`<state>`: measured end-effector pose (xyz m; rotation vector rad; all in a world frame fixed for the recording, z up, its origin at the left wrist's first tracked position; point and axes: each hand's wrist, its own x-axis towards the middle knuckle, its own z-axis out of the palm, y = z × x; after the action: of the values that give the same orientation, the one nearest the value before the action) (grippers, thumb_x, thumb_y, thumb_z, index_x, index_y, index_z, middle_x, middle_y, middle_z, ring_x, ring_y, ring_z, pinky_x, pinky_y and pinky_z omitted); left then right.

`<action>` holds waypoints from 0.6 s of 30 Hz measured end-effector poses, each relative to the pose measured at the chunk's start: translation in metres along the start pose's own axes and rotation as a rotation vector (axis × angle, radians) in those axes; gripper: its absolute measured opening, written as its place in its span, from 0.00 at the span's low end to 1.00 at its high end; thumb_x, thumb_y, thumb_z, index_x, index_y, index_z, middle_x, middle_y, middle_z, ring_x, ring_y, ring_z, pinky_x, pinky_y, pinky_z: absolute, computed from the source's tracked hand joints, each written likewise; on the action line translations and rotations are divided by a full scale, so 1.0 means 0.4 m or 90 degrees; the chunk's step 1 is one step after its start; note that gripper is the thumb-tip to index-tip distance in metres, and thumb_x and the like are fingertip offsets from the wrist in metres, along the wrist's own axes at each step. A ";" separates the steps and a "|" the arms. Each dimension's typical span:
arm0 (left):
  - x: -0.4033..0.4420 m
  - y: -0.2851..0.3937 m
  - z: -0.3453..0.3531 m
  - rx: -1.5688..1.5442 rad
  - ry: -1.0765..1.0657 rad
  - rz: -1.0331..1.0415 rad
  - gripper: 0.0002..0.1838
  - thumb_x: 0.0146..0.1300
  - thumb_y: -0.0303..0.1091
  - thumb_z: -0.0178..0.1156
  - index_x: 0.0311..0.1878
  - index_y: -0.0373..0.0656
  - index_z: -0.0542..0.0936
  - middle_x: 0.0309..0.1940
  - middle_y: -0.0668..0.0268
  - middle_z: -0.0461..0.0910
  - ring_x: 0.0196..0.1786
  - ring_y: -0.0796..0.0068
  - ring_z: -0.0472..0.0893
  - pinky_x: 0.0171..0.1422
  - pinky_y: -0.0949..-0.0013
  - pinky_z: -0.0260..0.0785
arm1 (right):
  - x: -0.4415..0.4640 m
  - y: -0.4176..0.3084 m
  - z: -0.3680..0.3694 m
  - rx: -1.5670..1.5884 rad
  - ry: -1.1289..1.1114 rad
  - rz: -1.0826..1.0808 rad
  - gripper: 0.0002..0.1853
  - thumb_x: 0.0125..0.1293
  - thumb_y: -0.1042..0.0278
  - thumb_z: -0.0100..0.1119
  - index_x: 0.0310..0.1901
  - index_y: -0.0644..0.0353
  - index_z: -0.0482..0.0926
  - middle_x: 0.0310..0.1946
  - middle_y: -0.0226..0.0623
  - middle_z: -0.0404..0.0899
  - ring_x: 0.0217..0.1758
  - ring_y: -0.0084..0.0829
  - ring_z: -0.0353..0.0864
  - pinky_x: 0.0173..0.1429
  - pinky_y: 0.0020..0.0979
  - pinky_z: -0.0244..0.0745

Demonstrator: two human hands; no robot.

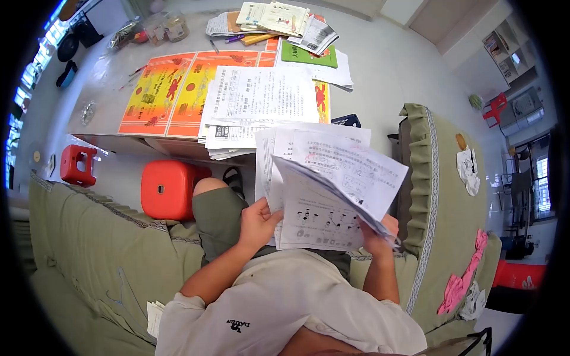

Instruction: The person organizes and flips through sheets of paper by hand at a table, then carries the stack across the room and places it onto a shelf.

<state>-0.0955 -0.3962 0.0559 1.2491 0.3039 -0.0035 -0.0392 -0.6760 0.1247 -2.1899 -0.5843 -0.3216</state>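
Over my lap I hold several loose printed worksheets. My left hand (257, 225) is closed on the left edge of the worksheets (267, 178), thumb over the paper. My right hand (380, 236) grips the lower right corner of a thicker bunch of papers (362, 178), which is lifted and fanned at a tilt. Below that bunch a worksheet with small black drawings (323, 222) shows. Red handwriting marks one upper page. Just beyond, a pile of printed sheets (261, 95) lies on the table's near edge.
The table (95, 115) carries orange-and-yellow printed sheets (157, 95), a green booklet (309, 54), stacked books (279, 18) and plastic jars (175, 28). Red stools (166, 187) stand at left. Green-covered sofa sections (113, 237) surround me; a pink cloth (460, 285) lies on the right one.
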 end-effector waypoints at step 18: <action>0.386 0.082 0.037 -0.485 0.239 -0.022 0.16 0.68 0.19 0.49 0.58 0.31 0.63 0.57 0.52 0.69 0.59 0.60 0.74 0.68 0.57 0.69 | -0.012 0.096 -0.041 0.507 0.334 0.278 0.32 0.50 0.87 0.65 0.59 0.68 0.68 0.55 0.41 0.73 0.57 0.35 0.74 0.65 0.36 0.66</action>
<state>0.0615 -0.3743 0.0553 0.4782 0.5864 0.2959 -0.0242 -0.7115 0.1076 -1.3277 0.0766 -0.3346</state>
